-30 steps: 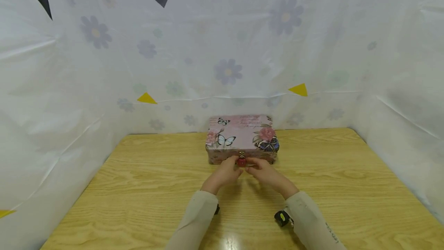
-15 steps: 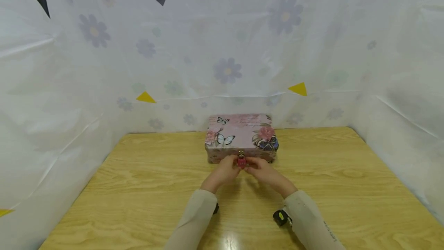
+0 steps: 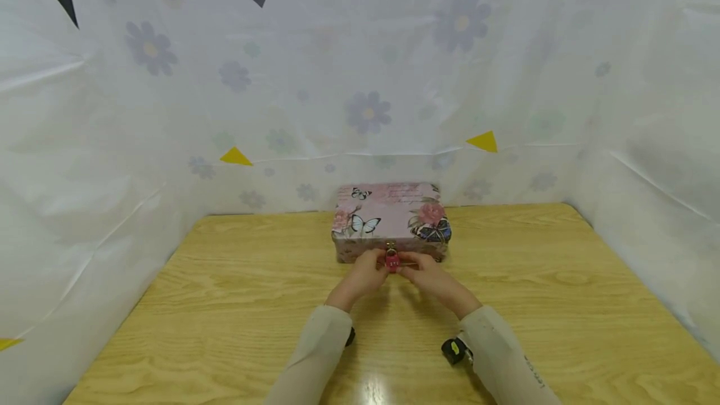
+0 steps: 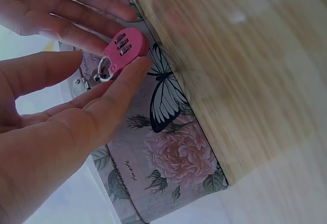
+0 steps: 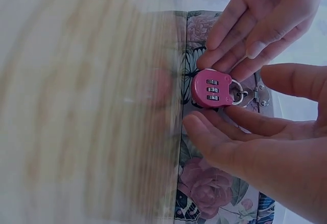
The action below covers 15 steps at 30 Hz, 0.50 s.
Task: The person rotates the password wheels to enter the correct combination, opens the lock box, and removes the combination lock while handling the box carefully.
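A pink combination padlock (image 5: 210, 89) with three number dials hangs by its silver shackle from the metal clasp (image 5: 257, 95) on a pink tin box (image 3: 394, 208) with butterflies and roses. The lid is closed. My left hand (image 3: 362, 277) is at the padlock's left side, its straight fingertips right at the lock's edge in the left wrist view. From the other side, my right hand (image 3: 435, 280) holds its extended fingers along the padlock, thumb apart. In the right wrist view neither thumb presses the dials, which face out between the hands.
The box stands near the back edge of a wooden table (image 3: 225, 305). White flower-printed sheeting (image 3: 315, 92) rises behind the table and at both sides. A small black device (image 3: 453, 351) sits at the right sleeve's cuff.
The padlock's dial face has tipped up toward the head camera, so its dials show better than a second ago. Both hands stay about it with only slight finger movement.
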Available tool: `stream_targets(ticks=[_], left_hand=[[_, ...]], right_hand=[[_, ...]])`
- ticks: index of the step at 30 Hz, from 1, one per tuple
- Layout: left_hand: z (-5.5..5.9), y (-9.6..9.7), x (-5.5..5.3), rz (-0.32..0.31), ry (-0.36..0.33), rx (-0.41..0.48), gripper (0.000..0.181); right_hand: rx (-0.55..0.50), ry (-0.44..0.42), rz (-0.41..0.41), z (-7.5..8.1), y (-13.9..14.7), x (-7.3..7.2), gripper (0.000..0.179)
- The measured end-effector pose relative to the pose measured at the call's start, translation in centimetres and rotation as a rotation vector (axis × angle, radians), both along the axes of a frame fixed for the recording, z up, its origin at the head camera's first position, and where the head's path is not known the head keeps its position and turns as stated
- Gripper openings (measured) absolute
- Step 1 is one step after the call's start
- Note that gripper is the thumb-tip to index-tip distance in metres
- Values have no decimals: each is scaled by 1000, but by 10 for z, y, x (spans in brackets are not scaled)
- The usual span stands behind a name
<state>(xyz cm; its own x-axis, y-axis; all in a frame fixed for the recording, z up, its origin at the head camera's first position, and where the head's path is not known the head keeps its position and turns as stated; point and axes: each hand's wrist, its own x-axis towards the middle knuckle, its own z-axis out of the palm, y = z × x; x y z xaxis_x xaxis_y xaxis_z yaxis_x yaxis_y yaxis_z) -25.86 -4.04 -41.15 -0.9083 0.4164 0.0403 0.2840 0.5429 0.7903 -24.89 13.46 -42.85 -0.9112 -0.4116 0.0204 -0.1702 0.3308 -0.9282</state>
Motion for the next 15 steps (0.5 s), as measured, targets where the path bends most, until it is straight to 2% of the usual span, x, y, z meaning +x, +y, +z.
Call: stream_targets(ticks=[9, 15], left_hand=[[-2, -2, -2, 20, 10, 31, 30], [-3, -1, -2, 40, 1, 33, 28]], right_hand=[[38, 25, -102, -1, -2, -3, 40], [26, 7, -131, 0, -3, 0, 38]])
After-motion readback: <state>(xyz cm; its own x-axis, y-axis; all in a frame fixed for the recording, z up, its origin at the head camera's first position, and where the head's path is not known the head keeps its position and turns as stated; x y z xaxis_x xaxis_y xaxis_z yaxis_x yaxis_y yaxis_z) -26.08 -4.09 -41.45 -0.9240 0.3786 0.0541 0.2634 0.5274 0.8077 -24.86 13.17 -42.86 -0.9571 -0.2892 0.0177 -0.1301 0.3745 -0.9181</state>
